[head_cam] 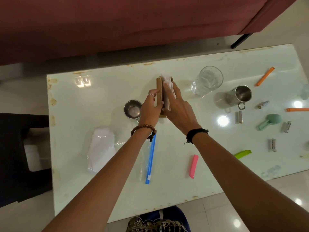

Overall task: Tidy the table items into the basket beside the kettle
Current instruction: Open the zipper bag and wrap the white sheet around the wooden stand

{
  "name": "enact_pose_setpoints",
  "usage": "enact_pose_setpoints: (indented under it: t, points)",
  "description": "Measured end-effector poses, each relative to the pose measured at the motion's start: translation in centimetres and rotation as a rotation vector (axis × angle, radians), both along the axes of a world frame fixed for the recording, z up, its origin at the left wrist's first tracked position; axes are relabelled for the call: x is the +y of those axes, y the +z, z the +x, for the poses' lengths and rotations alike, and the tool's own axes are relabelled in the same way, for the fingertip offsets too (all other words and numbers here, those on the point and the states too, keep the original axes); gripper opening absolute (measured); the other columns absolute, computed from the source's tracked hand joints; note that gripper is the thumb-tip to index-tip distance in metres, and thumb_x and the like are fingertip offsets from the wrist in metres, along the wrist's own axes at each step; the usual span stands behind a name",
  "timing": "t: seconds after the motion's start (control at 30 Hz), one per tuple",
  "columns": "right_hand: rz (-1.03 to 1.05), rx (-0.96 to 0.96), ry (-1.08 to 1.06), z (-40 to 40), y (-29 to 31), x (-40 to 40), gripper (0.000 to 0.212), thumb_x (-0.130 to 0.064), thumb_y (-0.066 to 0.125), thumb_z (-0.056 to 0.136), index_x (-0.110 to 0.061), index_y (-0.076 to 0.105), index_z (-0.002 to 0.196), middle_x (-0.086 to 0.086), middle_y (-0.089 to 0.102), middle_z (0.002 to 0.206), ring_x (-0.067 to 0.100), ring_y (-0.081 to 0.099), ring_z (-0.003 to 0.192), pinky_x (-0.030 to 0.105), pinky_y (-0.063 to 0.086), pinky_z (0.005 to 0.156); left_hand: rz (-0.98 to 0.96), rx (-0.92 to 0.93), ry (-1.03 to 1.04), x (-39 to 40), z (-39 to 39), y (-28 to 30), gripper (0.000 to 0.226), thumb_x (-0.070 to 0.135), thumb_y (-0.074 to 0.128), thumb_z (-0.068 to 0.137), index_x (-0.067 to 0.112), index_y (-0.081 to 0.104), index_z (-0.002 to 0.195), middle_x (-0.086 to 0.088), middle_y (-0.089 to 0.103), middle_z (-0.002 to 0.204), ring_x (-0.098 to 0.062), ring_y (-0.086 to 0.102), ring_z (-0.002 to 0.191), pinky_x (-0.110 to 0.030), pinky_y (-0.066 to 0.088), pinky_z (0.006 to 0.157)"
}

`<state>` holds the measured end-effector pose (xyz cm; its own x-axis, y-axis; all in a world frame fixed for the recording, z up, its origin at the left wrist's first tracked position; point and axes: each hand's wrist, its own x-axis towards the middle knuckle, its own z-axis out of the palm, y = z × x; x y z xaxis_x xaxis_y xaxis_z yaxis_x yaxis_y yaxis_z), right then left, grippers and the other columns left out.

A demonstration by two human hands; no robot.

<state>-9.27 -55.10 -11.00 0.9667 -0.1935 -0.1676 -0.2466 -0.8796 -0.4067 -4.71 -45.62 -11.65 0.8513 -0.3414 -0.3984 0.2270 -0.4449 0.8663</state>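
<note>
A pale glass table (pixel 167 173) stands before a maroon sofa (pixel 133 22). At its middle a wooden holder (pixel 159 87) stands upright with white napkins (pixel 167 79) in it. The left hand (pixel 150 109) grips the holder's side with curled fingers; the right hand (pixel 177 108) presses flat, straight fingers against the napkins. A clear glass (pixel 207 80), steel mug (pixel 240 95) and batteries (pixel 239 116) lie to the right, well apart; a zip bag (pixel 147 158) lies nearer.
</note>
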Motion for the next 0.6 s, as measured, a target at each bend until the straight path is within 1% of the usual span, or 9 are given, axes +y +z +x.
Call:
enact_pose_setpoints:
  t: [0.07, 0.13, 0.2, 0.23, 0.3, 0.37, 0.4, 0.47, 0.6]
  points:
    - [0.124, -0.098, -0.14, -0.8, 0.2, -0.2, 0.062, -0.028, 0.052, 0.093, -0.02, 0.02, 0.146, 0.008, 0.025, 0.154, 0.015, 0.054, 0.066, 0.012, 0.04, 0.053, -0.021, 0.079, 0.073, 0.0, -0.1, 0.1, 0.04, 0.012, 0.048, 0.093, 0.017, 0.04, 0.132, -0.009, 0.05, 0.136, -0.023, 0.046, 0.126, -0.021, 0.036, 0.09]
    - [0.267, -0.185, -0.372, -1.7, 0.2, -0.6, 0.053, -0.024, 0.049, 0.094, -0.017, 0.029, 0.143, 0.004, 0.036, 0.147, 0.013, 0.057, 0.078, 0.017, 0.044, 0.066, -0.019, 0.101, 0.077, -0.1, -0.1, 0.1, 0.043, 0.014, 0.046, 0.094, 0.017, 0.038, 0.136, -0.01, 0.049, 0.137, -0.022, 0.046, 0.126, -0.021, 0.036, 0.091]
    - [0.451, -0.156, -0.552, -2.2, -0.2, -1.0, 0.051, -0.012, 0.047, 0.093, -0.013, 0.033, 0.141, 0.006, 0.044, 0.142, 0.014, 0.057, 0.093, 0.024, 0.045, 0.083, 0.01, 0.073, 0.031, -0.4, 0.0, 0.1, 0.046, 0.014, 0.045, 0.094, 0.016, 0.036, 0.139, -0.009, 0.054, 0.133, -0.021, 0.05, 0.122, -0.018, 0.036, 0.089]
    - [0.554, -0.111, -0.602, -2.2, -0.5, -1.3, 0.05, -0.006, 0.047, 0.092, -0.011, 0.036, 0.14, 0.007, 0.049, 0.139, 0.017, 0.057, 0.102, 0.027, 0.044, 0.09, 0.028, 0.058, 0.01, -0.6, 0.1, 0.1, 0.046, 0.013, 0.044, 0.094, 0.017, 0.036, 0.139, -0.01, 0.059, 0.127, -0.022, 0.055, 0.116, -0.018, 0.038, 0.089]
    - [0.686, -0.016, -0.623, -1.8, -0.7, -2.0, 0.045, 0.0, 0.044, 0.09, -0.007, 0.047, 0.134, 0.012, 0.057, 0.131, 0.024, 0.055, 0.115, 0.032, 0.042, 0.101, 0.022, 0.067, 0.016, -1.2, 0.2, 0.1, 0.047, 0.009, 0.043, 0.092, 0.018, 0.039, 0.138, -0.013, 0.066, 0.112, -0.026, 0.061, 0.104, -0.027, 0.047, 0.093]
    - [0.733, 0.021, -0.58, -1.4, -0.7, -2.7, 0.04, 0.004, 0.041, 0.086, -0.005, 0.058, 0.121, 0.016, 0.065, 0.118, 0.028, 0.058, 0.11, 0.036, 0.045, 0.098, -0.005, 0.122, 0.053, -1.9, 0.0, 0.1, 0.049, 0.006, 0.044, 0.09, 0.019, 0.04, 0.137, -0.013, 0.066, 0.101, -0.028, 0.061, 0.096, -0.039, 0.05, 0.095]
    - [0.752, 0.019, -0.567, -1.3, -0.6, -3.0, 0.04, 0.005, 0.04, 0.085, -0.005, 0.061, 0.117, 0.016, 0.067, 0.114, 0.028, 0.059, 0.105, 0.033, 0.046, 0.094, -0.008, 0.139, 0.066, -2.3, -0.1, 0.1, 0.05, 0.005, 0.045, 0.09, 0.02, 0.04, 0.137, -0.013, 0.065, 0.098, -0.028, 0.061, 0.094, -0.042, 0.05, 0.095]
    - [0.78, 0.014, -0.567, -1.2, -0.4, -3.7, 0.041, 0.005, 0.04, 0.084, -0.008, 0.064, 0.116, 0.012, 0.068, 0.112, 0.022, 0.058, 0.101, 0.03, 0.045, 0.09, 0.013, 0.133, 0.065, -3.1, -0.3, 0.0, 0.05, 0.006, 0.047, 0.089, 0.02, 0.041, 0.137, -0.015, 0.066, 0.101, -0.03, 0.061, 0.098, -0.042, 0.05, 0.094]
    - [0.812, 0.014, -0.559, -1.6, -0.4, -4.8, 0.041, 0.006, 0.042, 0.083, -0.007, 0.064, 0.115, 0.007, 0.066, 0.104, 0.018, 0.057, 0.098, 0.034, 0.045, 0.095, 0.018, 0.109, 0.035, -4.2, -0.4, -0.2, 0.051, 0.007, 0.049, 0.088, 0.021, 0.042, 0.136, -0.017, 0.068, 0.105, -0.031, 0.061, 0.101, -0.042, 0.05, 0.094]
